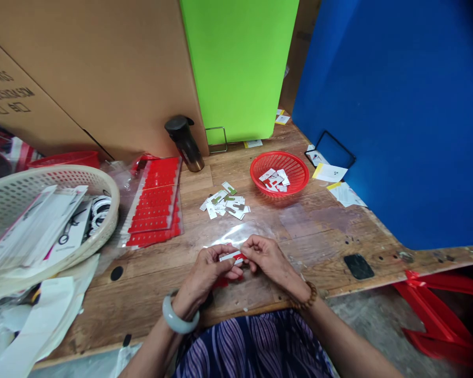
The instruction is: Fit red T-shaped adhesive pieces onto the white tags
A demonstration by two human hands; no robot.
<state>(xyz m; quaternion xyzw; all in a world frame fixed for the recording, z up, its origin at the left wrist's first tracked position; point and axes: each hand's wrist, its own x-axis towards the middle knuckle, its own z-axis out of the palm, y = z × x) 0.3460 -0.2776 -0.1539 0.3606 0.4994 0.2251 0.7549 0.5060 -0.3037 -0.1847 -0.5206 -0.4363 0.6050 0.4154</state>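
Note:
Between my two hands, just above the front of the table, is a small white card with a red patch [229, 256]. My left hand [213, 266] pinches its left part between thumb and fingers. The fingers of my right hand [266, 257] are closed on its red end at the right. A clear plastic sheet [240, 232] lies flat just beyond my hands. Farther back is a loose pile of small white cards with green and grey patches [224, 202]. A red basket [305, 176] behind it to the right holds more such cards, some with red.
Red perforated sheets [153, 197] lie left of the pile, with a dark tumbler [185, 144] behind. A large cream basket [112, 210] of printed cards and rings stands at the left. Green [240, 68] and blue [390, 121] boards and cardboard [94, 68] rise at the back.

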